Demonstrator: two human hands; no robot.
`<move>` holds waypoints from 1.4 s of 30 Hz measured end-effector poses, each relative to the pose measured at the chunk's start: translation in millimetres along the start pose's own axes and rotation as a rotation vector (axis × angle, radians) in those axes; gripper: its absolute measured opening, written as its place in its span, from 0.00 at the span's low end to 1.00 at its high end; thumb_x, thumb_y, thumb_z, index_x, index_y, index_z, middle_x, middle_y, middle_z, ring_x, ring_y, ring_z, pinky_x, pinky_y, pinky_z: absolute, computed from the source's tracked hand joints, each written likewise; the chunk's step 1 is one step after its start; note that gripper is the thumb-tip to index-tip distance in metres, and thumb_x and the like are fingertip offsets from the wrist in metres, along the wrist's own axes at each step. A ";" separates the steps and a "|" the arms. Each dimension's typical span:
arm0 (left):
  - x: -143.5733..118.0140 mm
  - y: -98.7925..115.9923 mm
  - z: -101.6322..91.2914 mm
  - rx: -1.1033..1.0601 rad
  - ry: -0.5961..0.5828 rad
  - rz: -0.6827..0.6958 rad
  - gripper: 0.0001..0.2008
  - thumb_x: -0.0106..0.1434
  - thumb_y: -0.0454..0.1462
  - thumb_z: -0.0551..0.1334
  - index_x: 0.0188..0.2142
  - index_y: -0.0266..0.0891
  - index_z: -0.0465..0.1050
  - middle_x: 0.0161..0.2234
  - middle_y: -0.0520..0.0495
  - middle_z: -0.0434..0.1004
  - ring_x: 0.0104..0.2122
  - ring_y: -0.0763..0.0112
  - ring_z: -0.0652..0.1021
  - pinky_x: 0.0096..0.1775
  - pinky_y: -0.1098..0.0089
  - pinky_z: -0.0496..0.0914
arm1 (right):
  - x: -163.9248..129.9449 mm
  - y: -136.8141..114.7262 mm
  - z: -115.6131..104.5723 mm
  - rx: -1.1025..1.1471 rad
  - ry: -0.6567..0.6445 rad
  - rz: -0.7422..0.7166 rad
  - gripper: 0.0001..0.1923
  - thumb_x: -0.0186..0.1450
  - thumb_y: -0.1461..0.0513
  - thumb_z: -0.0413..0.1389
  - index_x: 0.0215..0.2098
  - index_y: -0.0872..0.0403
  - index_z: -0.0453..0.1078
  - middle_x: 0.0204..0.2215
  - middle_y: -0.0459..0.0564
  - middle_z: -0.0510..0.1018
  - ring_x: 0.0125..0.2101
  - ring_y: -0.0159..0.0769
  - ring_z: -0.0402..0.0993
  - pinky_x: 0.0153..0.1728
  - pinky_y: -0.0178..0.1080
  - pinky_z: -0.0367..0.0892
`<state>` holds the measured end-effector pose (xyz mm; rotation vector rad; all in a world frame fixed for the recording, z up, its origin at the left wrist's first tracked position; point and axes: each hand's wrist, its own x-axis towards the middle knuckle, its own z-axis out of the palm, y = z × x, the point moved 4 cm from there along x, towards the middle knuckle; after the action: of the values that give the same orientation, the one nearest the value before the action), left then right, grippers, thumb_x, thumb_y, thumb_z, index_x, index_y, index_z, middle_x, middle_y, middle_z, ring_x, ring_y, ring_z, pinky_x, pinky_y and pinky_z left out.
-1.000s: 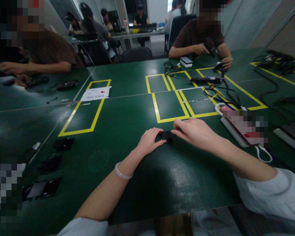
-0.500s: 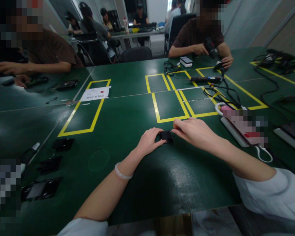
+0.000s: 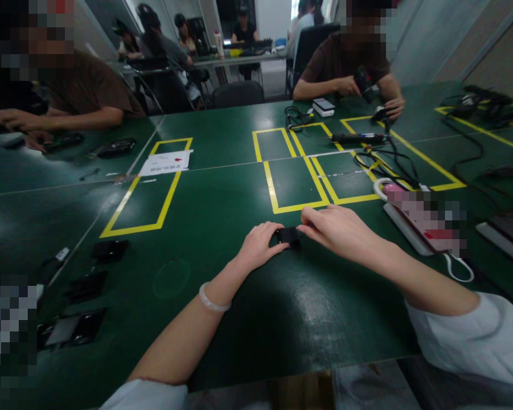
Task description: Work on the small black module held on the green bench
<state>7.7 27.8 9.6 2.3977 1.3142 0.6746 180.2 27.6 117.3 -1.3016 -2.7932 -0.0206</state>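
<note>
A small black box-shaped part [image 3: 288, 236] rests on the green table [image 3: 239, 319] in front of me. My left hand [image 3: 261, 246] grips its left end, thumb along the near side and fingers round the far side. At its right end is my right hand [image 3: 331, 226], thumb and forefinger pinched close to the part's edge. Whatever lies between those fingertips is too small to make out.
Black parts [image 3: 109, 250] and dark packets [image 3: 74, 329] lie to my left. A white sheet [image 3: 166, 162] sits by yellow tape frames. To the right are a phone-like item [image 3: 425, 222], a soldering-iron-like tool [image 3: 358, 138] and cables. Co-workers sit across the table.
My hands and the black part stay almost where they were. The hand of the co-worker at far left has shifted slightly.
</note>
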 end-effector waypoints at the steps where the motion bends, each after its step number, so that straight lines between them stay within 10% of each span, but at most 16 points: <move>1: 0.0 0.0 0.1 0.001 0.001 -0.002 0.18 0.63 0.47 0.60 0.49 0.41 0.66 0.44 0.46 0.73 0.44 0.61 0.73 0.45 0.62 0.67 | 0.1 0.6 0.9 -0.013 -0.002 0.004 0.10 0.69 0.56 0.45 0.38 0.53 0.63 0.27 0.49 0.78 0.26 0.37 0.72 0.26 0.36 0.49; 42: -0.1 0.1 -0.6 0.004 -0.001 0.002 0.19 0.63 0.48 0.59 0.49 0.41 0.65 0.44 0.46 0.72 0.44 0.62 0.73 0.46 0.62 0.67 | -2.1 -1.1 -4.3 0.054 0.001 0.001 0.09 0.68 0.57 0.45 0.40 0.53 0.61 0.28 0.48 0.77 0.27 0.37 0.72 0.25 0.35 0.48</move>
<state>7.4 27.7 10.2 2.4024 1.3139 0.6723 180.9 25.1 121.5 -1.2902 -2.7720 0.0544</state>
